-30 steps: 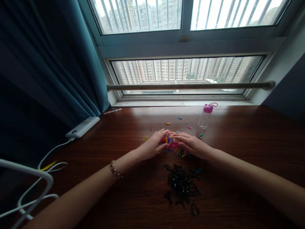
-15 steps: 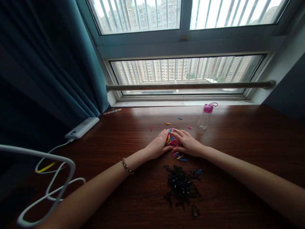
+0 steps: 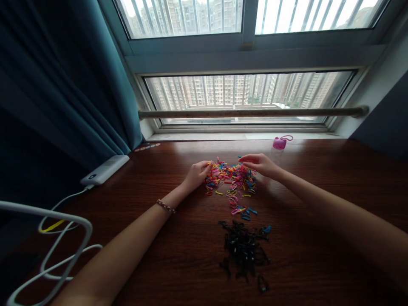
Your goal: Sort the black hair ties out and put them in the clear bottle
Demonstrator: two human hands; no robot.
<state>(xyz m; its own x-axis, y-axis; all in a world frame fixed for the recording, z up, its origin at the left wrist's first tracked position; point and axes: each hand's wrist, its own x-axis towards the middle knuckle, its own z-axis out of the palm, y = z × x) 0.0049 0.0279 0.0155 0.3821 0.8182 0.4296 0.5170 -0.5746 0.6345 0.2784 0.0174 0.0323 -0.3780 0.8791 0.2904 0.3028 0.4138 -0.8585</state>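
A loose heap of small colourful hair ties (image 3: 234, 172) is spread on the brown table (image 3: 153, 259), with a few trailing toward me. At its left edge is my left hand (image 3: 198, 174), fingertips touching the bands and thumb apart from the fingers. My right hand (image 3: 262, 165) is by the back right edge of the heap, its fingers stretched out and slightly apart. Neither hand visibly grips a band. Closer to me lies a separate pile of black hair ties (image 3: 244, 248), with a small blue piece (image 3: 267, 229) beside it.
A clear bottle with a pink lid (image 3: 279, 143) stands behind my right hand. To the left lie a white power bank (image 3: 105, 171) and looping white cables (image 3: 84, 225), beside a blue curtain (image 3: 117, 106). A window with a metal rail (image 3: 248, 113) rises behind the table.
My hands have moved apart, the left to the left and the right up and to the right. The colourful hair ties, earlier gathered between them, are now spread wider.
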